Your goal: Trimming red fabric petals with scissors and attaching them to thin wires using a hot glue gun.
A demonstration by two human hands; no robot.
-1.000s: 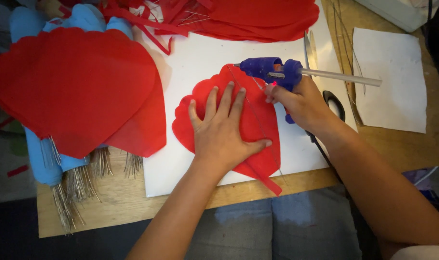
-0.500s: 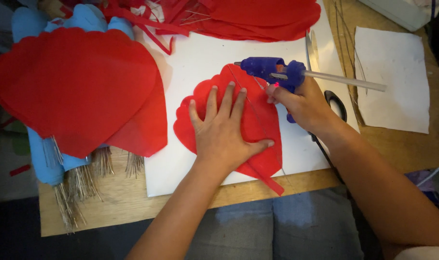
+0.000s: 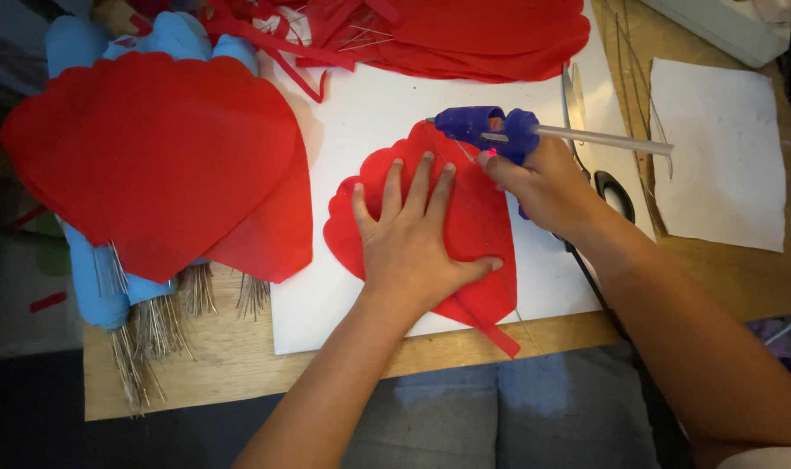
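A red scalloped petal sheet (image 3: 482,234) is pressed flat under the left hand (image 3: 417,247), whose fingers are spread wide and closed on nothing. The sheet lies on a white board (image 3: 361,122) near the middle of the tabletop (image 3: 230,360), its pointed lower tip reaching the board's near edge. A blue glue gun (image 3: 487,128) is gripped in the right hand (image 3: 547,187), fingers wrapped round the handle, the nozzle set at the sheet's upper edge; a clear glue stick (image 3: 604,139) juts from its back toward the right.

Bare board is left above and to the left of the sheet; on the right only a narrow strip remains before a pair of scissors (image 3: 608,187), largely hidden behind the right wrist. One white paper sheet (image 3: 717,161) lies toward the right edge, well apart from the board.

At the left edge a stack of large red petal sheets (image 3: 152,156) is laid over blue wrapped bundles (image 3: 92,278), seemingly three, with thin wire ends (image 3: 144,339) fanning toward the near edge. More red sheets and strips (image 3: 465,35) are heaped along the far edge. A white box (image 3: 717,26) sits at the far right corner; its contents cannot be seen.
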